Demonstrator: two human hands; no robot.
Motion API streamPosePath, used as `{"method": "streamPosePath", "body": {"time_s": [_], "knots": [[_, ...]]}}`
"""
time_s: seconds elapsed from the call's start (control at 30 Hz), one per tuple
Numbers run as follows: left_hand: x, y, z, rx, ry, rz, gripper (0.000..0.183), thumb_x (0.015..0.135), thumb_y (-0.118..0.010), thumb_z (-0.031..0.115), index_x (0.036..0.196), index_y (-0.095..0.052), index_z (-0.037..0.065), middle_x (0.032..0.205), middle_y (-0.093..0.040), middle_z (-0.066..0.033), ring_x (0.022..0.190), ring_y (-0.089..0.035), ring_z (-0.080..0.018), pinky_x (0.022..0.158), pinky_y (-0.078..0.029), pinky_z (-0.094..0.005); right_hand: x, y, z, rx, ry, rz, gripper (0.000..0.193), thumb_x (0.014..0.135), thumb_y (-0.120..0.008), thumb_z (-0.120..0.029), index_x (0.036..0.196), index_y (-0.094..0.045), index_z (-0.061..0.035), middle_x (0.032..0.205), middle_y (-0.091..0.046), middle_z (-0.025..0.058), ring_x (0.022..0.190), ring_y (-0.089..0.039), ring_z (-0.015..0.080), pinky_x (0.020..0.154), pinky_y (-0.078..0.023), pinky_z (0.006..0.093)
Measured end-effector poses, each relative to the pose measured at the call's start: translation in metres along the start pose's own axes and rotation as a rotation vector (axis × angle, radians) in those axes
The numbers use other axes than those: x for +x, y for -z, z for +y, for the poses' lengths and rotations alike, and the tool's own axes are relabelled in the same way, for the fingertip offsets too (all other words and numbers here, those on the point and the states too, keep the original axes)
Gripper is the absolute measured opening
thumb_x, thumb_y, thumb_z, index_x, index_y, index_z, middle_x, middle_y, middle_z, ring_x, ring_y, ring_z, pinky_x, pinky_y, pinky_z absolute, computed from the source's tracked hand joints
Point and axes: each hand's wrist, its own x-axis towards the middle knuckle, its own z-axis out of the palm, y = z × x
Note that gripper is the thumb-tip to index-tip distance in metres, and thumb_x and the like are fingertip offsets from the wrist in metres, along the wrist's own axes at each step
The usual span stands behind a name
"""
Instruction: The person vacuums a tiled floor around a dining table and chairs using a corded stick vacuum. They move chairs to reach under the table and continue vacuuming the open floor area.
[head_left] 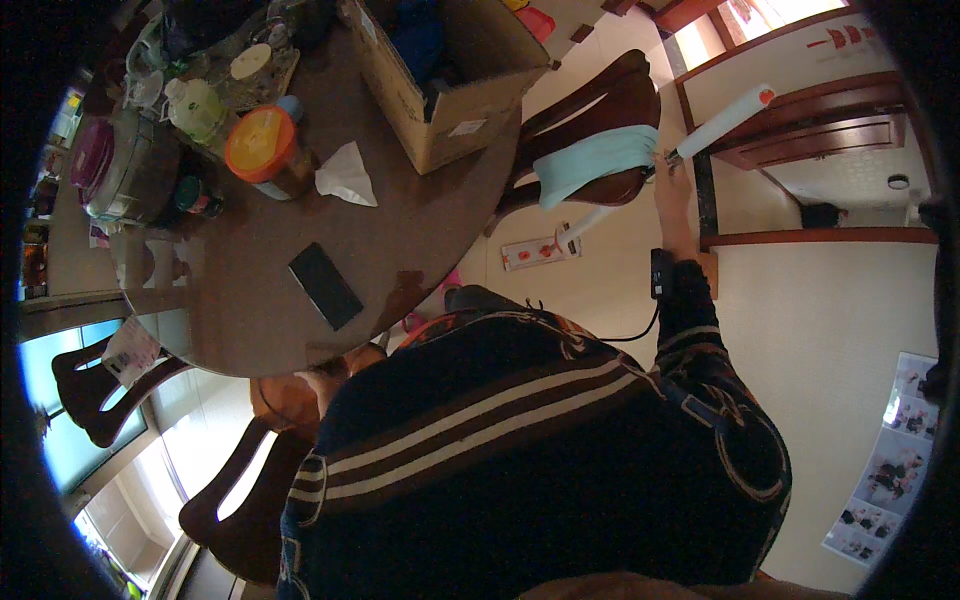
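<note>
My right hand [672, 178] reaches out to the far right, its fingers wrapped round the dark middle part of a long white stick [725, 122] with an orange-red tip. The stick's other end seems to slant down beyond the chair back. Right beside that hand, a light blue cloth [595, 162] hangs over the back of a dark wooden chair [610, 95]. My left hand [322, 385] is low by the table's near edge, next to a brown chair seat [280, 403]. Only part of it shows, and its fingers are hidden.
On the round brown table [240, 310] lie a black phone [326, 286] and a crumpled tissue [347, 175]. An orange-lidded jar [265, 145], a large clear container [130, 170] and an open cardboard box [440, 120] stand farther back. A flat printed package [540, 251] lies on the floor.
</note>
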Motion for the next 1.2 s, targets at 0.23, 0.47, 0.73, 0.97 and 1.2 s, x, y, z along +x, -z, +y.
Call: {"method": "streamPosePath", "body": {"time_s": [0.23, 0.47, 0.73, 0.97, 1.2], "knots": [[0.005, 0.003, -0.001, 0.134, -0.063, 0.017, 0.077, 0.083, -0.063, 0.049, 0.144, -0.038, 0.009, 0.145, -0.041, -0.0133, 0.132, -0.039, -0.0321, 0.113, -0.019, -0.051, 0.061, -0.018, 0.023, -0.03, 0.054, 0.041, 0.049, 0.094, -0.058, -0.044, 0.11, -0.059, 0.0031, 0.102, -0.067, 0.0225, 0.098, -0.064, 0.0397, 0.083, -0.048, 0.0455], [0.001, 0.007, -0.007, 0.646, -0.274, 0.095, 0.077, 0.082, -0.065, 0.047, 0.143, -0.038, 0.01, 0.144, -0.042, -0.0139, 0.131, -0.04, -0.0327, 0.113, -0.019, -0.0523, 0.052, -0.018, 0.031, -0.123, -0.066, -0.019, 0.063, 0.089, -0.065, -0.047, 0.123, -0.055, 0.0048, 0.11, -0.065, 0.0234, 0.102, -0.063, 0.0359, 0.088, -0.048, 0.0433], [-0.009, -0.006, -0.01, 1.402, -0.548, 0.192, 0.077, 0.08, -0.069, 0.045, 0.142, -0.039, 0.01, 0.143, -0.043, -0.0146, 0.129, -0.041, -0.0334, 0.113, -0.018, -0.0538, 0.0, -0.026, 0.023, 0.171, -0.045, 0.016, 0.076, 0.087, -0.071, -0.042, 0.141, -0.04, 0.0016, 0.122, -0.059, 0.0178, 0.114, -0.057, 0.0297, 0.094, -0.048, 0.0403], [0.023, 0.007, -0.04, 1.567, -0.643, 0.199, 0.08, 0.077, -0.073, 0.042, 0.142, -0.039, 0.01, 0.141, -0.043, -0.0154, 0.127, -0.042, -0.0357, 0.112, -0.018, -0.0565, -0.077, -0.062, 0.025, 0.174, -0.21, 0.244, 0.04, 0.099, -0.052, -0.041, 0.1, -0.058, -0.0014, 0.085, -0.063, 0.0154, 0.075, -0.061, 0.027, 0.064, -0.048, 0.0402], [0.037, 0.001, -0.064, 0.755, -0.754, -0.091, 0.08, 0.084, -0.055, 0.057, 0.149, -0.033, 0.016, 0.153, -0.032, -0.0111, 0.138, -0.028, -0.0396, 0.113, -0.016, -0.0604, -0.132, -0.138, 0.029, 0.726, -0.625, -0.154, 0.039, 0.1, -0.049, -0.044, 0.09, -0.054, -0.0059, 0.068, -0.052, 0.0085, 0.051, -0.05, 0.0202, 0.045, -0.04, 0.0346]]}}
